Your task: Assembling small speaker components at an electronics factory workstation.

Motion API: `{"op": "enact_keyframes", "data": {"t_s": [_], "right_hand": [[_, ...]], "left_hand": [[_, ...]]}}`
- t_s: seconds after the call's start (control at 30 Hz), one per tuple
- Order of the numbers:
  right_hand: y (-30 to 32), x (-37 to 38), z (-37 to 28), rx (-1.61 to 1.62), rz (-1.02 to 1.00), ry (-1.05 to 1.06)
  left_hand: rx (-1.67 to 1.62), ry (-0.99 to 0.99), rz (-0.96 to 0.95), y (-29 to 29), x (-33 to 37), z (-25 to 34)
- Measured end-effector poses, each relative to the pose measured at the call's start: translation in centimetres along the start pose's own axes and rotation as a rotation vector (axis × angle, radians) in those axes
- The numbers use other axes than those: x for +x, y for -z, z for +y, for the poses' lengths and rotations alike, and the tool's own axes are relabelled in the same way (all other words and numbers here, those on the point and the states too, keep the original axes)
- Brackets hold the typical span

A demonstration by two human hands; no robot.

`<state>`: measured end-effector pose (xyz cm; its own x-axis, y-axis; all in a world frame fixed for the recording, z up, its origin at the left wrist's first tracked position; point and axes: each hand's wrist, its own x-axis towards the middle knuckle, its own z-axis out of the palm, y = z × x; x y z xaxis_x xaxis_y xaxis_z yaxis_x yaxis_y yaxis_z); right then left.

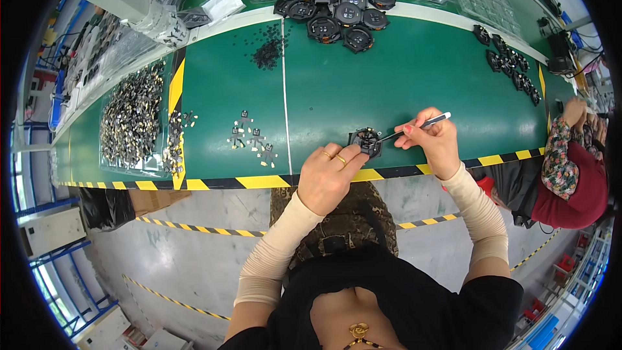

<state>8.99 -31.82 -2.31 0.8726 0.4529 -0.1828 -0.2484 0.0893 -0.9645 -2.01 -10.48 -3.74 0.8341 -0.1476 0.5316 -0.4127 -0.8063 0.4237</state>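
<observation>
Near the table's front edge lies a small black watch-like housing (367, 139) with parts showing inside it. My left hand (329, 172), wearing rings, steadies it from the left with fingers closed on its edge. A slim pen-like tool (427, 121), dark along the shaft with a white end, is pinched in my right hand (433, 142). Its thin tip reaches into the housing; what exactly it touches is too small to tell. Left of my hands, several small black parts with pale connectors (256, 137) lie on the green table.
Round black housings (350, 14) cluster at the back, with smaller black ones (508, 61) at the far right. A pile of tiny black pieces (267, 57) lies back left. At the left, a clear tray (157, 172) holds many small parts. A co-worker's sleeve (558, 162) shows at right.
</observation>
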Motion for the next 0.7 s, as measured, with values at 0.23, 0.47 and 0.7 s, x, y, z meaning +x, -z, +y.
{"op": "enact_keyframes", "data": {"t_s": [0.23, 0.47, 0.7], "right_hand": [[-0.1, 0.1, -0.1, 0.009, 0.012, -0.025], [-0.7, 0.0, -2.1, -0.144, 0.106, 0.203], [-3.5, -1.4, -1.0, -1.060, -0.174, 0.672]], "left_hand": [[0.048, -0.102, -0.044, 0.3, -0.4, -0.3], [0.098, -0.100, -0.072, 0.5, 0.1, 0.3], [0.131, -0.060, -0.104, 0.2, -0.1, 0.6]]}}
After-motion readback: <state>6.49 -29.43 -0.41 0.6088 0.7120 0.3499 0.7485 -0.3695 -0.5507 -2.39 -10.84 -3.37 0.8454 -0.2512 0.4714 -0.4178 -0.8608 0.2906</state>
